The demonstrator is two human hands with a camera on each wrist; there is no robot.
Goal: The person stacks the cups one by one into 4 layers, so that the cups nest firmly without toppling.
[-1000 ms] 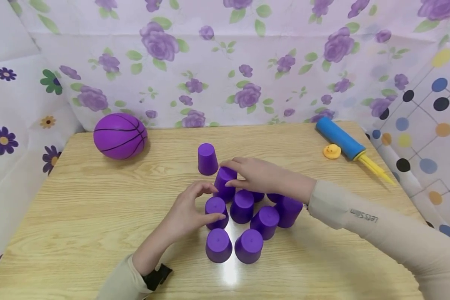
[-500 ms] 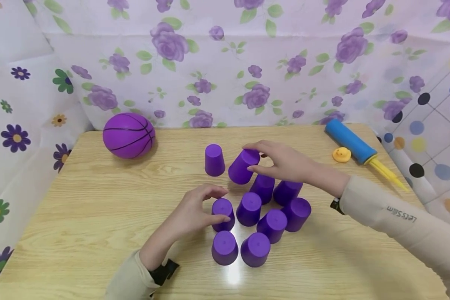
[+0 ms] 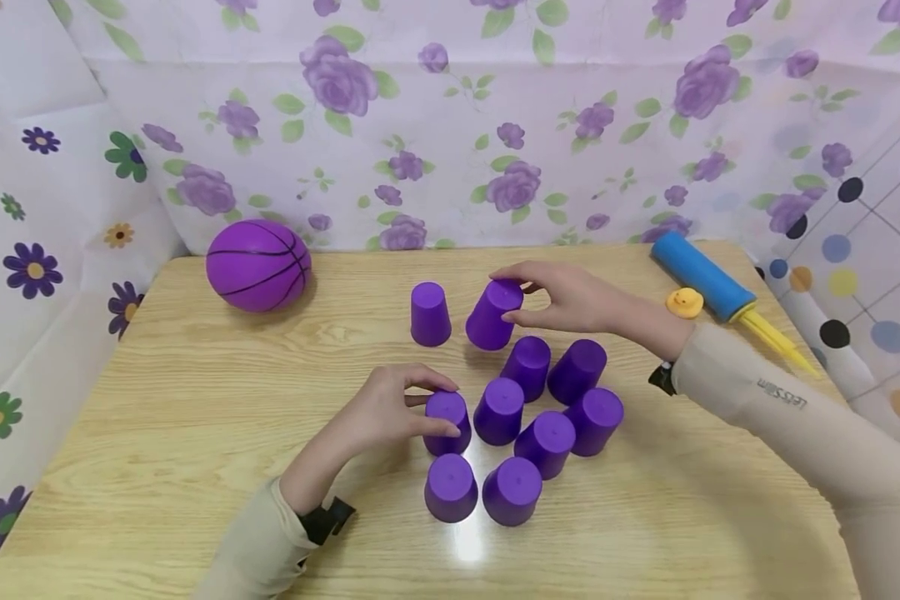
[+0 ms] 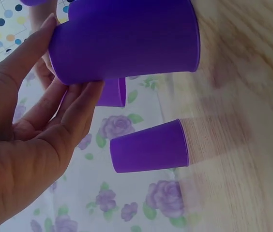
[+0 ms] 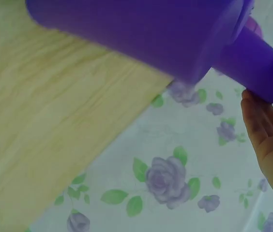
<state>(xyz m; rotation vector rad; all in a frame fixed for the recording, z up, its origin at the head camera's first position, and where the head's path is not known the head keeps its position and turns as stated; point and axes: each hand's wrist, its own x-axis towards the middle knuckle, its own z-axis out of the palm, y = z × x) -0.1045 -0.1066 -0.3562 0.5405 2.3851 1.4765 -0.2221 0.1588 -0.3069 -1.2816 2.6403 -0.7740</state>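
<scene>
Several purple cups stand upside down in a cluster (image 3: 543,443) on the wooden table (image 3: 195,433). My right hand (image 3: 504,295) pinches a tilted purple cup (image 3: 491,317) by its base, just behind the cluster and right of a lone upturned cup (image 3: 430,313). In the right wrist view that held cup (image 5: 260,65) shows against my fingers (image 5: 267,140). My left hand (image 3: 453,408) curls round the cluster's front-left cup (image 3: 447,417), thumb and fingers on its sides. In the left wrist view that cup (image 4: 127,41) lies in my hand (image 4: 54,82), another cup (image 4: 148,147) beyond it.
A purple ball (image 3: 258,265) sits at the table's back left. At the back right lie a blue pump with a yellow nozzle (image 3: 701,275) and a small yellow duck (image 3: 684,302). Flowered cloth (image 3: 450,125) walls the back and sides.
My right hand lifted a cup out of the back of the cluster and carried it back beside the lone cup. My left hand stayed on its cup.
</scene>
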